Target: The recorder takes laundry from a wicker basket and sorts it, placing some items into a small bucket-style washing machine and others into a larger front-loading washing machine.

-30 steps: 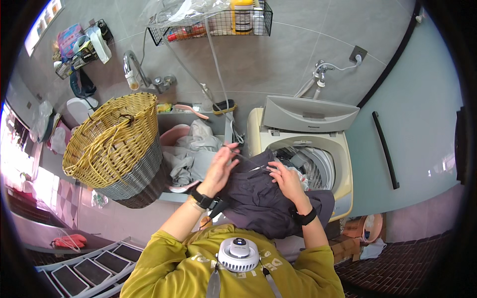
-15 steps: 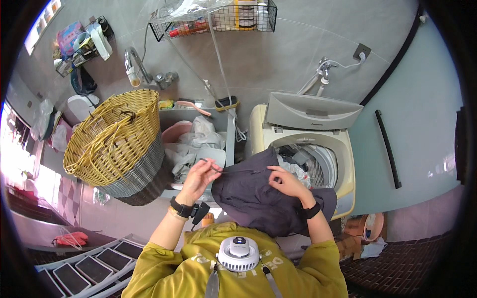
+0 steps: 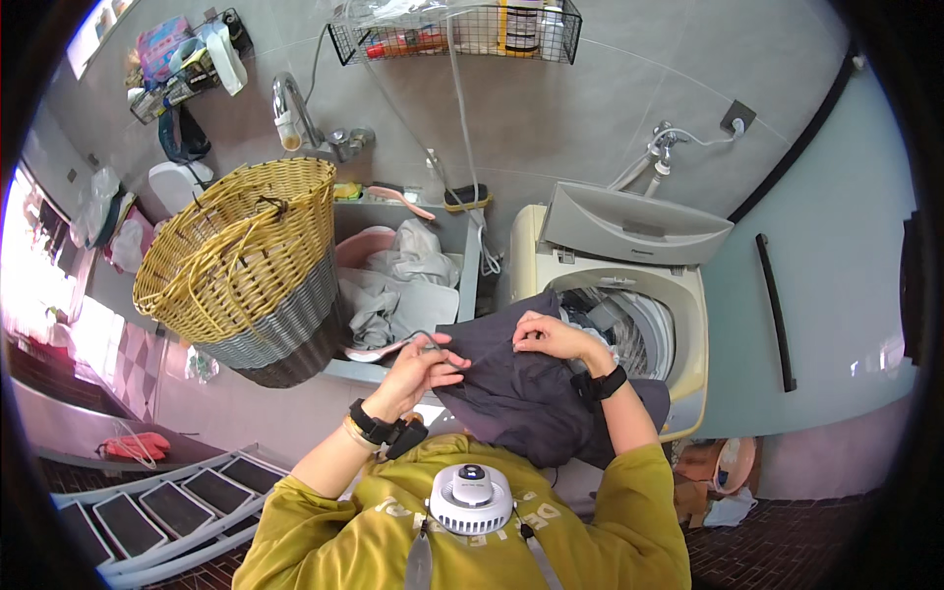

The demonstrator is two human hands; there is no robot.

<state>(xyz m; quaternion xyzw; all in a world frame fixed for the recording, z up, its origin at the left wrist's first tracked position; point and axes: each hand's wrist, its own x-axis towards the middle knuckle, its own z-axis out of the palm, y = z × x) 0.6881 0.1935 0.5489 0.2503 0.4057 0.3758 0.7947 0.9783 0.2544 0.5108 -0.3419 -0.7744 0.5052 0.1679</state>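
Observation:
A dark grey-purple garment (image 3: 526,403) hangs between my hands, in front of the washing machine (image 3: 696,339) and partly over its front rim. My left hand (image 3: 418,378) is closed on a thin dark cord (image 3: 425,335) at the garment's left edge; the cord loops up above my fingers. My right hand (image 3: 553,337) pinches the fabric near the garment's top edge, fingertips together. Inside the open machine drum (image 3: 644,329), wet-looking laundry lies partly hidden by the garment and my right hand.
On the left, a tall yellow-and-grey wicker basket (image 3: 295,305) stands in front of a faucet (image 3: 295,113). The grey sink (image 3: 470,265) holds pale cloths (image 3: 418,258). A wire shelf (image 3: 472,34) hangs above. Right of the machine is a frosted glass door (image 3: 836,295); a folded ladder (image 3: 187,511) lies lower left.
My right hand has moved left along the garment's edge, closer to my left hand. The whole view has shifted a little, with the fixtures now further right.

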